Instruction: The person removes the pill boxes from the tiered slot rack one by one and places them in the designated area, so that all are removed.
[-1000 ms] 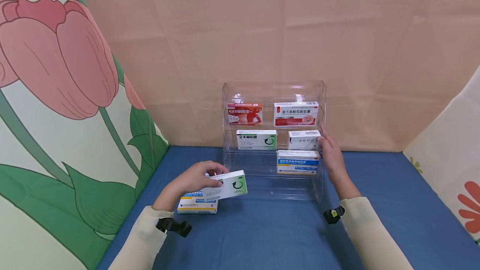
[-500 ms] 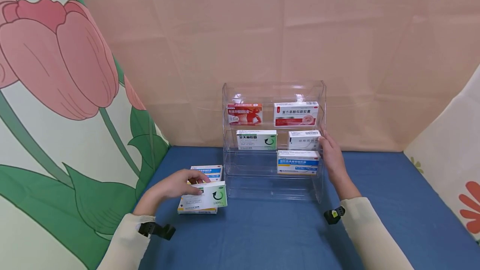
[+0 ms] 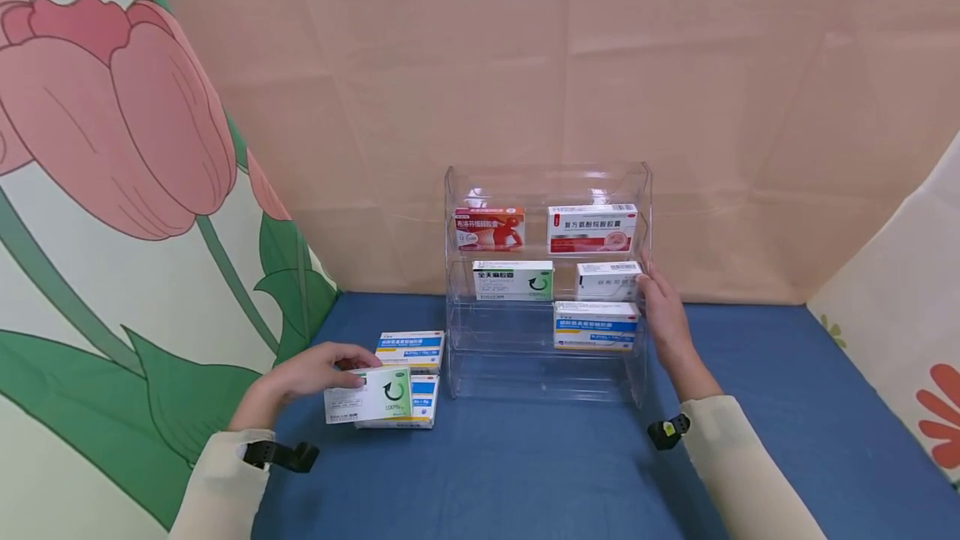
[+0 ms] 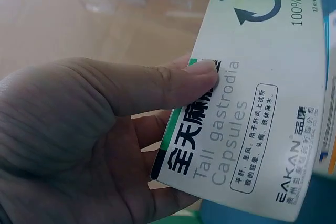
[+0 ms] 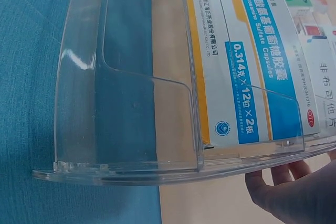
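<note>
My left hand [image 3: 315, 375] pinches a white and green medicine box [image 3: 378, 397], thumb on its front in the left wrist view. It tilts above the table, partly covering one of two blue and white medicine boxes [image 3: 410, 349]. My right hand [image 3: 666, 317] holds the right side of a clear tiered display rack [image 3: 495, 326]; some of its fingers are hidden. On the rack's top tier stand a red box [image 3: 490, 230] and a white and red box [image 3: 592, 230]. Below them are a matching green box [image 3: 513, 282], a small white box [image 3: 603, 282] and a blue and white box [image 3: 596, 327].
A blue cloth [image 3: 510, 473] covers the table. Behind the rack hangs a plain beige backdrop [image 3: 540, 73]. A tulip-printed panel [image 3: 150, 140] borders the left, and a pale flowered panel [image 3: 900, 307] the right.
My left hand has moved left with the medicine box, away from the rack, uncovering more of the blue and white boxes on the table. The right hand stays at the rack's side.
</note>
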`<state>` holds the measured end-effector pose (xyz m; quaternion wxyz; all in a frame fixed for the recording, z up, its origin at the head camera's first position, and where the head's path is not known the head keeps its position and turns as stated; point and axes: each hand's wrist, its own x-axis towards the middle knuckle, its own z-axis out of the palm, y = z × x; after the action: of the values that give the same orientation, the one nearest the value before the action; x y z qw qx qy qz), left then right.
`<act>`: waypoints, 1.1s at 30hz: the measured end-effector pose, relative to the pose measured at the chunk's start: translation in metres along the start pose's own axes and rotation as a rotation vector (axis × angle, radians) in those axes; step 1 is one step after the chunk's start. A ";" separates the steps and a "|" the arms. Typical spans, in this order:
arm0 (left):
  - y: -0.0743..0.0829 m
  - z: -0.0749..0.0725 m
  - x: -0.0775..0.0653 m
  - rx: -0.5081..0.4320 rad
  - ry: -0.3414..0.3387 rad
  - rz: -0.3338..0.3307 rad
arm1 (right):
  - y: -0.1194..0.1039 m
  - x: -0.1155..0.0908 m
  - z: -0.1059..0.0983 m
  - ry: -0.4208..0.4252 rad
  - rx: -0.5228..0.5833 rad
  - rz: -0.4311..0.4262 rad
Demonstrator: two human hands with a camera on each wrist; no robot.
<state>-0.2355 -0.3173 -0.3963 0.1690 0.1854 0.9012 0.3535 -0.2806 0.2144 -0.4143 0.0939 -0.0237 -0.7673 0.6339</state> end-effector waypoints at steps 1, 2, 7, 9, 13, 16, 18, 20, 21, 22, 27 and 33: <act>-0.003 -0.002 -0.001 -0.010 0.000 -0.002 | 0.000 0.000 0.000 0.001 0.001 -0.003; -0.006 -0.005 -0.002 -0.020 0.001 -0.006 | -0.001 0.000 0.000 0.003 0.000 -0.005; -0.022 -0.018 -0.008 -0.054 -0.002 -0.042 | -0.002 -0.001 -0.001 0.002 0.012 -0.022; -0.029 -0.023 -0.009 -0.053 0.000 -0.053 | -0.002 -0.001 -0.001 0.001 0.014 -0.017; -0.039 -0.033 -0.011 -0.063 0.020 -0.090 | -0.002 -0.001 -0.001 0.008 -0.001 -0.008; -0.044 -0.039 -0.011 -0.073 0.020 -0.110 | -0.001 -0.002 -0.002 0.004 -0.005 -0.008; -0.047 -0.042 -0.010 -0.062 0.019 -0.121 | -0.001 -0.002 -0.002 0.000 -0.003 -0.012; -0.051 -0.045 -0.008 -0.042 0.021 -0.134 | -0.001 -0.002 -0.002 -0.008 0.003 -0.021; -0.053 -0.047 -0.007 -0.033 0.027 -0.148 | -0.001 -0.001 -0.001 -0.011 0.006 -0.027; -0.055 -0.048 -0.006 -0.023 0.036 -0.162 | -0.001 -0.001 -0.001 -0.015 0.010 -0.031; -0.068 -0.054 -0.004 0.010 0.067 -0.205 | 0.000 0.001 0.001 -0.022 0.011 -0.033; -0.081 -0.059 0.000 0.061 0.089 -0.254 | -0.001 0.002 0.002 0.004 -0.012 -0.039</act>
<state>-0.2785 -0.4064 -0.4118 0.1664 0.0592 0.9343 0.3097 -0.2824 0.2127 -0.4131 0.1075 -0.0104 -0.7712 0.6274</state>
